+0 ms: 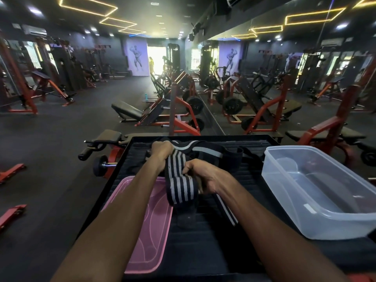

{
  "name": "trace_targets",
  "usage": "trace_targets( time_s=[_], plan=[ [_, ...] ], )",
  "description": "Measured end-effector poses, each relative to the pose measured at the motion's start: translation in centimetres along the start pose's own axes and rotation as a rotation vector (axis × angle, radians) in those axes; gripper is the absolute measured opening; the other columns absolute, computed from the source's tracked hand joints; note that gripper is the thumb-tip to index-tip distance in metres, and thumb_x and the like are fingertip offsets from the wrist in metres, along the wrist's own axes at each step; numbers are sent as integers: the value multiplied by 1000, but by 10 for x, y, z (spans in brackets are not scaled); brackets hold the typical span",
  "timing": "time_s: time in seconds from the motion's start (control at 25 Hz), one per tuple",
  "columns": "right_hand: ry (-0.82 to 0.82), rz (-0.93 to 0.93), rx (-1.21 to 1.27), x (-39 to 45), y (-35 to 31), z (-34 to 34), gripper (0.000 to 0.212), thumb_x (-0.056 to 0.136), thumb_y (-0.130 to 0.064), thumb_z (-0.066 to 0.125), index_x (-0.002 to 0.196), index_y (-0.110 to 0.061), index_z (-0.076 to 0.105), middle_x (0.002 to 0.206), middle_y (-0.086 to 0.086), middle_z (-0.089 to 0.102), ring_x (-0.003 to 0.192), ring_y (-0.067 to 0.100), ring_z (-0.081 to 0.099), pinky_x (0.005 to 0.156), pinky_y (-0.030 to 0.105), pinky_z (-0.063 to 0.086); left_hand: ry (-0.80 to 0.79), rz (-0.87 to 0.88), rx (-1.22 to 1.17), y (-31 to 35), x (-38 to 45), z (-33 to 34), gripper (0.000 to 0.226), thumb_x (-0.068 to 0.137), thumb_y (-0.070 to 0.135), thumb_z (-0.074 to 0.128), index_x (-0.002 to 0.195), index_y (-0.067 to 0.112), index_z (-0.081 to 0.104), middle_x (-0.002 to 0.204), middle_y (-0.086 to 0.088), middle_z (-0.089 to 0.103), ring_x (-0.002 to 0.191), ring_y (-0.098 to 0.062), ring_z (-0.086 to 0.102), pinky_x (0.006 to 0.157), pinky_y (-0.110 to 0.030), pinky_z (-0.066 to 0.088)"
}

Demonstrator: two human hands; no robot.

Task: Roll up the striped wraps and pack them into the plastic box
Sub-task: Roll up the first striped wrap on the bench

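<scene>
We work on a black ribbed surface (203,231) with a raised rim, set in a gym among red-framed machines. The landmark is the clear plastic box (317,192), which stands open and holds nothing at the right side of the surface. Well to the left of the box lies its pink lid (148,231), flat on the surface and partly under our left forearm. Between the lid and the box, our two hands hold a black striped wrap (180,180) with grey-white stripes. Its loose length runs away from us and trails toward the far corner of the box; a narrower striped strap (227,210) lies on the surface below our right hand. Our left hand (161,150), farther from the box, is clenched around the wrap's upper part. Our right hand (203,176), nearer the box, pinches the wrap's folded portion with curled fingers (188,167).
</scene>
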State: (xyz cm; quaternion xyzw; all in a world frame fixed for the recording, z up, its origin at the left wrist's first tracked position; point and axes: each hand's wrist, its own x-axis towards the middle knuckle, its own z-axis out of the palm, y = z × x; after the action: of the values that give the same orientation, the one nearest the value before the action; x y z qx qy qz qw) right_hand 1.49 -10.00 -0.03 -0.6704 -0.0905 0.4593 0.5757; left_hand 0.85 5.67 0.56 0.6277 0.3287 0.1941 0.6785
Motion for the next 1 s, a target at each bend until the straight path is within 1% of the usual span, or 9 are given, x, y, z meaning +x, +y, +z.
trace_targets(
  time_s=[0.12, 0.24, 0.36, 0.52, 0.6, 0.72, 0.8, 0.92, 1.0],
  plan=[
    [-18, -102, 25, -5, 10, -7, 45, 90, -37, 60, 123, -9, 70, 115, 10, 74, 105, 26, 69, 102, 45, 50, -28, 18, -93, 2, -13, 6, 27, 76, -8, 43, 84, 3, 67, 71, -10, 59, 59, -19, 57, 60, -28, 47],
    [85, -201, 157, -9, 14, -18, 45, 94, -49, 58, 115, -13, 74, 104, 9, 77, 104, 28, 71, 97, 46, 54, -169, -5, -149, 0, -30, 14, 37, 65, -8, 42, 83, 4, 72, 83, -17, 65, 74, -28, 64, 71, -35, 55],
    [213, -266, 300, -7, 17, -30, 21, 97, -16, 59, 111, -7, 71, 93, 10, 78, 88, 27, 74, 79, 41, 60, -294, -27, -53, -2, -50, 20, 25, 72, -3, 47, 82, 10, 66, 78, -8, 64, 63, -20, 57, 52, -24, 49],
    [209, -375, 222, -19, 16, -35, 37, 93, 9, 48, 122, -6, 67, 109, 18, 75, 103, 33, 73, 92, 46, 59, -316, -117, 43, -7, -61, 21, 18, 90, 31, 56, 78, 18, 56, 57, 3, 50, 38, -11, 44, 42, -19, 41],
    [156, -422, 149, -27, 17, -36, 45, 93, 13, 46, 123, -15, 66, 114, 14, 74, 105, 30, 72, 93, 45, 58, -280, -49, 11, -8, -63, 26, 11, 92, 19, 60, 87, 9, 65, 64, -2, 63, 48, -14, 59, 46, -24, 50],
    [98, -411, 23, -35, 22, -40, 45, 94, 9, 49, 113, -28, 66, 106, 6, 76, 93, 22, 74, 73, 37, 63, -239, 82, -95, -7, -65, 33, 16, 88, -10, 60, 89, 5, 66, 83, -11, 70, 72, -19, 68, 70, -31, 58],
    [132, -395, -4, -37, 24, -45, 23, 96, -9, 58, 110, -24, 68, 91, 1, 74, 79, 18, 71, 66, 36, 60, -239, 116, -113, -9, -65, 37, 27, 85, -14, 60, 104, 4, 66, 92, -12, 72, 82, -21, 69, 83, -36, 59],
    [332, -474, 24, -35, 21, -55, 21, 93, -35, 69, 103, -16, 67, 78, -1, 64, 55, 9, 59, 56, 29, 50, -250, 209, -39, -15, -69, 44, 36, 83, -11, 66, 115, 4, 64, 96, -9, 71, 86, -19, 68, 84, -33, 57],
    [457, -636, -1, -34, 18, -61, 17, 92, -27, 71, 105, -15, 69, 90, 2, 73, 64, 8, 66, 59, 27, 51, -255, 283, 34, -17, -74, 50, 42, 81, -6, 73, 119, 4, 60, 100, -11, 70, 88, -18, 68, 79, -27, 55]
  ],
)
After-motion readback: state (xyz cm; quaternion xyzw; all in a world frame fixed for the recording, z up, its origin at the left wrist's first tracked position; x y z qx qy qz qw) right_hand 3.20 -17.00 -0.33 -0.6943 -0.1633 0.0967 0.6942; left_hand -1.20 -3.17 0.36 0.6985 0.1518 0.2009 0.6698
